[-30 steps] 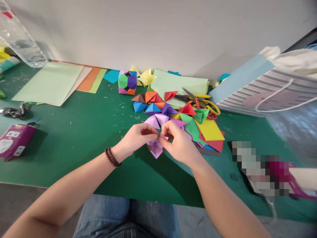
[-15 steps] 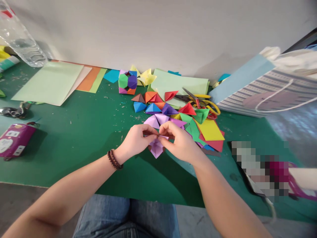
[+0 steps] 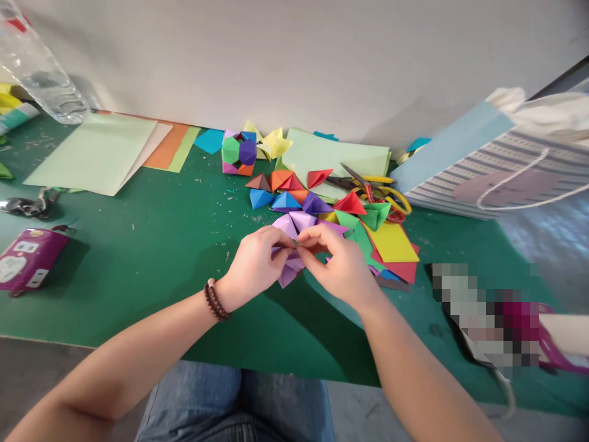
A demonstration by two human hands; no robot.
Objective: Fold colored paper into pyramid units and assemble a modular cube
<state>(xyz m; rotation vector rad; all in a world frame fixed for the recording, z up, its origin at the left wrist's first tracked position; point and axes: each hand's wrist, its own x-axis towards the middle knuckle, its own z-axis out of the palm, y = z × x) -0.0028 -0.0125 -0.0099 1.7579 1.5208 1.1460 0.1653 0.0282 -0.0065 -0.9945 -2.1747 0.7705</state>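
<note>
A small folded purple paper (image 3: 289, 270) is held between my two hands over the green table (image 3: 151, 245). My left hand (image 3: 262, 261) pinches it from the left, thumb and fingertips closed at its upper edge. From the right, my right hand (image 3: 334, 258) has thumb and forefinger pressed together at the same spot, touching my left fingertips. Part of the paper is hidden behind my fingers. Just beyond are folded lilac pieces (image 3: 301, 221), blue pieces (image 3: 285, 201), red pieces (image 3: 350, 202) and green pieces (image 3: 376, 215).
A multicoloured paper ball (image 3: 239, 152) stands near the wall. Scissors (image 3: 361, 178) and yellow-handled pliers (image 3: 340, 182) lie behind the folded pieces. Paper sheets (image 3: 92, 153) and a bottle (image 3: 55, 92) are at the left, a striped bag (image 3: 501, 166) at the right.
The purple paper has tilted and shifted slightly left, more of it covered by my left hand. My fingertips have drawn closer together at its upper edge.
</note>
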